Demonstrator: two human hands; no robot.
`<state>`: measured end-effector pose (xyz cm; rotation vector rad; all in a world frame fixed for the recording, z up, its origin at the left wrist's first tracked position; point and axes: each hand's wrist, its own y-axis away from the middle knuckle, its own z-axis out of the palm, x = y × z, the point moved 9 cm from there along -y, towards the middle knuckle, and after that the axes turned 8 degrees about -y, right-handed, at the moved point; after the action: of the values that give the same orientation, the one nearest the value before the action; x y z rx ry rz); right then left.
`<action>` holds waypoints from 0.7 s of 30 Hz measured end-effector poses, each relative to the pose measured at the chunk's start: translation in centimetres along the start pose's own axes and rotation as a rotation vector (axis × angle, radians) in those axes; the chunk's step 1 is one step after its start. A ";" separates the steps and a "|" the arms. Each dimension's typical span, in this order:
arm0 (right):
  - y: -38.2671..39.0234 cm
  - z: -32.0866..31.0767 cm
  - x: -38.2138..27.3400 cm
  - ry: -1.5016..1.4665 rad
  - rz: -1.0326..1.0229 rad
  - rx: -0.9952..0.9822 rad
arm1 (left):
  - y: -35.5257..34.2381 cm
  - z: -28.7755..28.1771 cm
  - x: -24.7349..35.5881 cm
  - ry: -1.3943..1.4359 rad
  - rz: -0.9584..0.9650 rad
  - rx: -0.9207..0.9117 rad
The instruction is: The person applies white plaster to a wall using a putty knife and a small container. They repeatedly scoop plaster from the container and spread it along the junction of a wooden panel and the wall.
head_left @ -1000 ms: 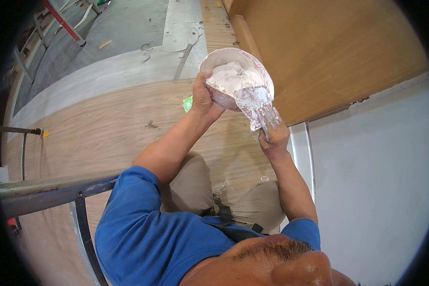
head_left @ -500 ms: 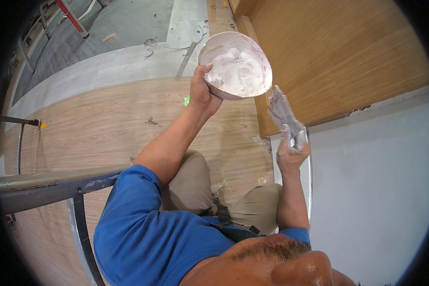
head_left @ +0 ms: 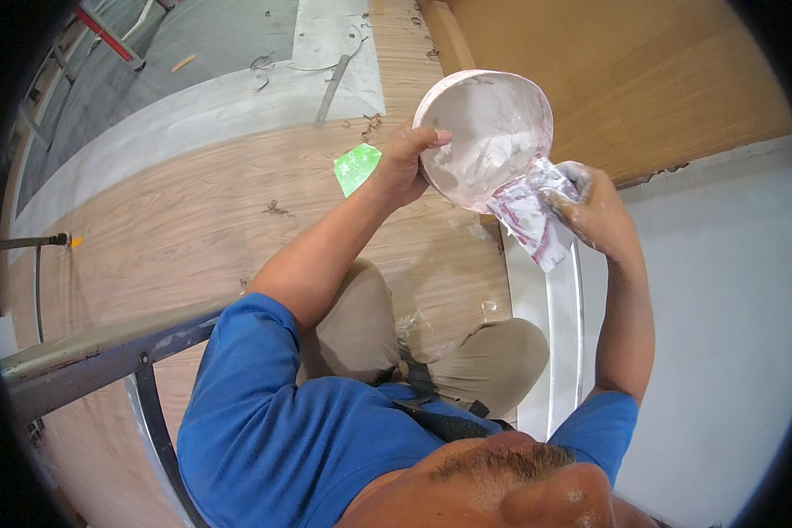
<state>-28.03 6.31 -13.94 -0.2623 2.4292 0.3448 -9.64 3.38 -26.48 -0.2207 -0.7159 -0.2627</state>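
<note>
My left hand (head_left: 407,165) grips a white bowl (head_left: 431,92) by its left rim, the thumb hooked inside. Thick white putty (head_left: 500,141) coats the bowl's inner floor and wall. At the bowl's near right rim, my right hand (head_left: 592,209) is closed on a flat putty scraper (head_left: 528,216) smeared with white and purplish streaks. The scraper's upper edge meets the rim. White paste covers some of the right fingers. Below my left wrist, a green flat piece (head_left: 357,169) with white smears lies on the wood-look floor.
A wood panel (head_left: 669,79) stands at the far right above a pale wall (head_left: 704,308). On the left runs a metal rail (head_left: 106,352) with a leg. A strip (head_left: 332,88) and scraps lie on the floor (head_left: 211,220). A red-and-grey metal leg (head_left: 110,37) shows far left.
The bowl has moved right and slightly nearer, tilting toward the right. My right hand has swung up and right, bringing the scraper from beside the bowl to its rim. More of the green piece shows.
</note>
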 end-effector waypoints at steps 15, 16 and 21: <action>3.6 1.4 -4.6 0.910 -0.480 0.344 | 0.3 0.3 -0.6 0.078 -0.087 0.005; 4.8 2.1 -4.9 0.954 -0.619 0.376 | 0.2 0.4 -0.4 0.094 -0.072 -0.012; 6.3 3.7 -5.1 0.950 -0.792 0.372 | 0.6 0.9 -0.8 -0.004 -0.145 -0.057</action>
<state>-23.72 13.96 -12.35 -1.4056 2.8981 -0.7367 -10.57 4.31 -26.44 -0.2234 -0.7298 -0.4216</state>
